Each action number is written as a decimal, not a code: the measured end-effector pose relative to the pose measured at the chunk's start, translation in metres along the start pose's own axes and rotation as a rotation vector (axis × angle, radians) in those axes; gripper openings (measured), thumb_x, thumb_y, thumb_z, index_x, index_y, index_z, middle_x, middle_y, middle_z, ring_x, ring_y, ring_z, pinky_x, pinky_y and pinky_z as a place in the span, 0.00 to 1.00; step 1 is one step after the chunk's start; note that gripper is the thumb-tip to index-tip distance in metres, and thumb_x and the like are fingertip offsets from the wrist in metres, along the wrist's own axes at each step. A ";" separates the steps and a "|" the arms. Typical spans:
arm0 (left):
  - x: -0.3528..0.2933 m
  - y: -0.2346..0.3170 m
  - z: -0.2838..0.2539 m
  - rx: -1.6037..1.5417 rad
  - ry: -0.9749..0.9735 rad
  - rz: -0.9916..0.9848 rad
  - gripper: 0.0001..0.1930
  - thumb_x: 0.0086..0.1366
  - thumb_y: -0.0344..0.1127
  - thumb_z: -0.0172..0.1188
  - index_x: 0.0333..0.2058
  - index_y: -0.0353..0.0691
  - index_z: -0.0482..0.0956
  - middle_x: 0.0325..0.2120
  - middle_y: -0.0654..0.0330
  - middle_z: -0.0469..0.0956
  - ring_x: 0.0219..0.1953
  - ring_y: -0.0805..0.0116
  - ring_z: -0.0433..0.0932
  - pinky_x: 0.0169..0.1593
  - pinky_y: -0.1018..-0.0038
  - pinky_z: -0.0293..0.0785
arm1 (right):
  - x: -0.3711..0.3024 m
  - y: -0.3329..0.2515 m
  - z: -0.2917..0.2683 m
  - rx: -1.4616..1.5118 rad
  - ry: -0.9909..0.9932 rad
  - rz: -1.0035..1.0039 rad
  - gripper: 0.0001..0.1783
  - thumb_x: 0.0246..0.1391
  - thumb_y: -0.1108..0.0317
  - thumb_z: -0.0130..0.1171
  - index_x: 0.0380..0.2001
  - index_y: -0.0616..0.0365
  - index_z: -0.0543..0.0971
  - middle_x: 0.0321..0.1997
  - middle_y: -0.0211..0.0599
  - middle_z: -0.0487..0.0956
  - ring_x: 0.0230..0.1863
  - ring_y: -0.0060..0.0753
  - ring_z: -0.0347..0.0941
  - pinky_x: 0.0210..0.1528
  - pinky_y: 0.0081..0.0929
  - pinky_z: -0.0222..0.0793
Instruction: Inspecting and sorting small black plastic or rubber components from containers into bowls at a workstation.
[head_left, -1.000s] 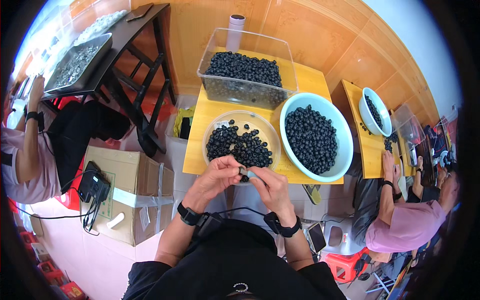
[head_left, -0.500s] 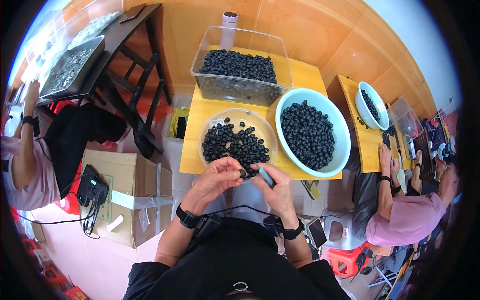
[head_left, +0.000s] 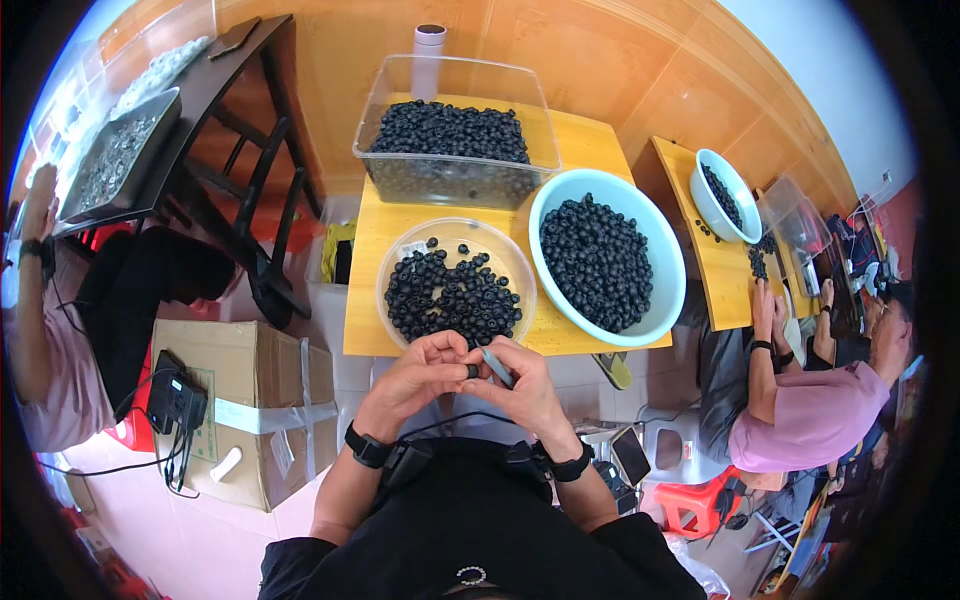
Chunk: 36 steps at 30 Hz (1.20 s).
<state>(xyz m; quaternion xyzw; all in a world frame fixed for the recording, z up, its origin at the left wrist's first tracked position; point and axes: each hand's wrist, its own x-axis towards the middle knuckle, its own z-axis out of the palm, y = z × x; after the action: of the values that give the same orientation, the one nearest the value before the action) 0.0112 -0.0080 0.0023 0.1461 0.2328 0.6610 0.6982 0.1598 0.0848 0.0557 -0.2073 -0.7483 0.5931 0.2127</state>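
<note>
Black piece (head_left: 472,371) partly hidden by fingers (head_left: 442,374)

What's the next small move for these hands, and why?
Probably ease the blue tool against the black piece: the left hand pinches the piece, and the right hand holds the tool close by, though contact is unclear.

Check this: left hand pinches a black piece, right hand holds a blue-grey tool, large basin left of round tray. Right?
Wrong side: the head view shows the large basin right of the round tray. Left hand on black piece, right hand on blue-grey tool: correct.
</note>
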 end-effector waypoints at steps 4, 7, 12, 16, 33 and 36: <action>0.005 -0.001 0.007 0.062 0.057 0.003 0.10 0.55 0.25 0.61 0.36 0.40 0.71 0.35 0.62 0.76 0.34 0.75 0.77 0.38 0.80 0.77 | -0.002 0.006 -0.018 -0.143 0.093 0.024 0.12 0.41 0.75 0.65 0.34 0.60 0.79 0.24 0.27 0.71 0.27 0.18 0.67 0.29 0.16 0.62; 0.004 0.002 0.005 0.109 0.132 0.048 0.10 0.57 0.26 0.61 0.37 0.40 0.72 0.35 0.61 0.76 0.33 0.75 0.77 0.38 0.79 0.77 | 0.001 0.005 -0.053 -0.146 0.352 0.116 0.12 0.42 0.76 0.63 0.34 0.59 0.79 0.25 0.24 0.73 0.27 0.16 0.66 0.30 0.17 0.64; -0.001 0.007 -0.006 0.236 0.273 0.111 0.07 0.59 0.28 0.58 0.36 0.41 0.72 0.36 0.60 0.77 0.30 0.77 0.77 0.35 0.81 0.77 | 0.010 0.026 -0.111 -0.424 0.669 0.064 0.15 0.45 0.77 0.60 0.40 0.63 0.78 0.28 0.31 0.77 0.29 0.21 0.70 0.34 0.21 0.66; 0.002 0.013 -0.011 0.332 0.300 0.140 0.06 0.59 0.29 0.58 0.36 0.40 0.72 0.34 0.60 0.77 0.30 0.77 0.77 0.34 0.82 0.76 | 0.001 0.029 -0.106 -0.490 0.690 0.052 0.13 0.46 0.77 0.58 0.39 0.63 0.78 0.28 0.36 0.76 0.29 0.26 0.71 0.34 0.24 0.66; -0.007 0.008 -0.031 0.487 0.510 0.321 0.05 0.59 0.29 0.59 0.34 0.39 0.73 0.30 0.64 0.77 0.27 0.79 0.77 0.31 0.84 0.74 | 0.124 0.058 -0.023 -0.925 -0.035 -0.112 0.16 0.49 0.74 0.51 0.43 0.60 0.73 0.41 0.48 0.73 0.43 0.52 0.70 0.46 0.42 0.65; -0.005 0.006 -0.035 0.475 0.490 0.335 0.05 0.60 0.29 0.58 0.34 0.39 0.73 0.30 0.64 0.77 0.27 0.79 0.77 0.31 0.84 0.74 | 0.153 0.076 -0.022 -0.962 -0.143 0.024 0.21 0.47 0.74 0.50 0.48 0.60 0.71 0.45 0.48 0.71 0.50 0.50 0.67 0.53 0.39 0.62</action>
<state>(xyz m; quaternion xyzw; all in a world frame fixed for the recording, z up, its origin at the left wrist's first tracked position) -0.0119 -0.0159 -0.0235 0.1775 0.5123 0.7091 0.4508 0.0506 0.2038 -0.0026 -0.2495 -0.9479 0.1953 0.0341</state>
